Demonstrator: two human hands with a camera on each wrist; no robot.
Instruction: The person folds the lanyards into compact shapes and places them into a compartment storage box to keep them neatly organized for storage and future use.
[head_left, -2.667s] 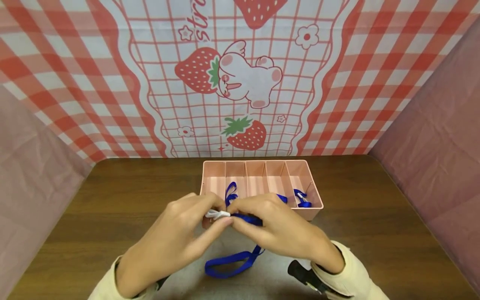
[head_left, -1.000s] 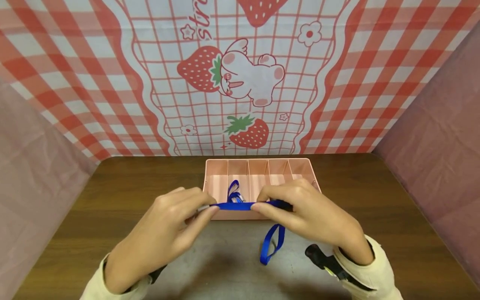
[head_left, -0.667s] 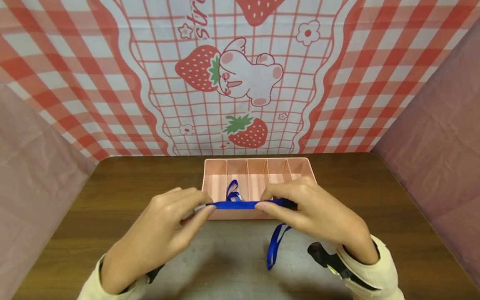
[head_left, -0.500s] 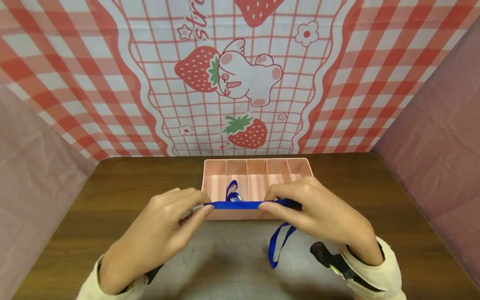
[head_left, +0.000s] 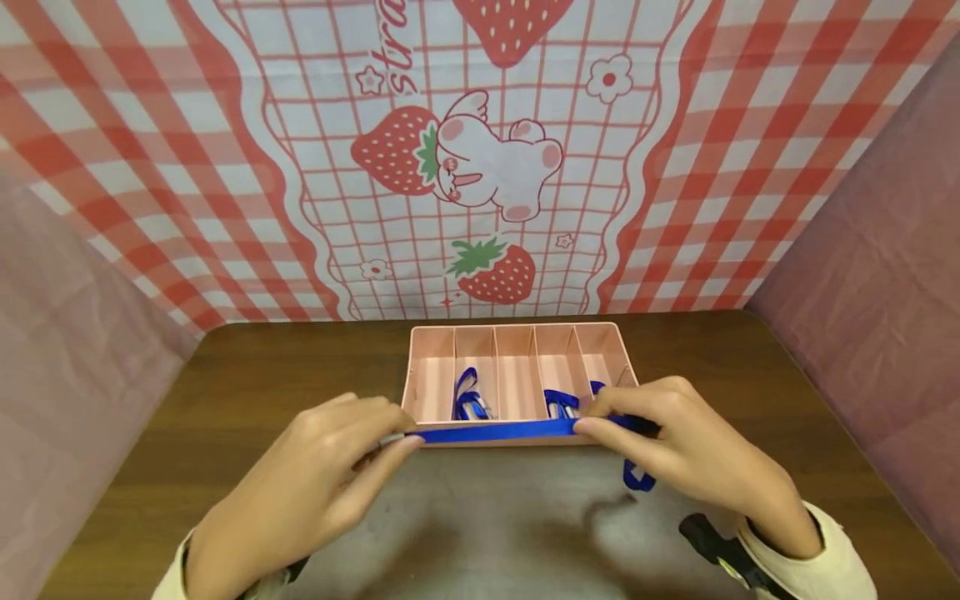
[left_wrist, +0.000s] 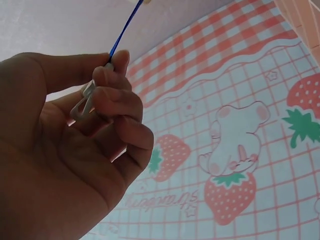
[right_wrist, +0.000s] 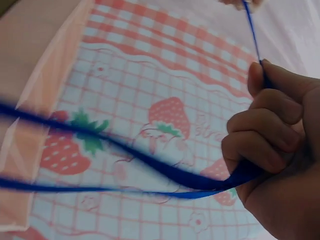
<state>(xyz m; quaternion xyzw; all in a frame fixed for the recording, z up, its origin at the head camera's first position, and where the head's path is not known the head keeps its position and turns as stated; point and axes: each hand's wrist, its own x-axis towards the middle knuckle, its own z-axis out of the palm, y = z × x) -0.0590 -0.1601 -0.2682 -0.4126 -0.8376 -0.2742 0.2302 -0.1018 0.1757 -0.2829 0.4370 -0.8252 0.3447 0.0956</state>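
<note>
A blue lanyard (head_left: 495,432) is stretched level between my two hands, in front of the pink divided box. My left hand (head_left: 307,475) pinches its clip end between thumb and fingers; in the left wrist view a pale clip (left_wrist: 82,107) hangs inside the curled fingers. On the other side, my right hand (head_left: 697,442) pinches the doubled strap between thumb and forefinger. The right wrist view shows the remaining fingers curled round the strap (right_wrist: 200,184), whose loose loop trails out below the palm.
The pink box (head_left: 517,379) has several compartments. One blue lanyard (head_left: 468,393) lies in the second from the left, another lanyard (head_left: 561,402) in the fourth, and some blue strap (head_left: 597,387) shows in the rightmost. A strawberry-print cloth (head_left: 495,167) hangs behind the wooden table (head_left: 300,358).
Both hands began close together at the clip. My right hand has slid rightward along the strap, lengthening the taut stretch; my left hand has shifted slightly left, still pinching the clip end.
</note>
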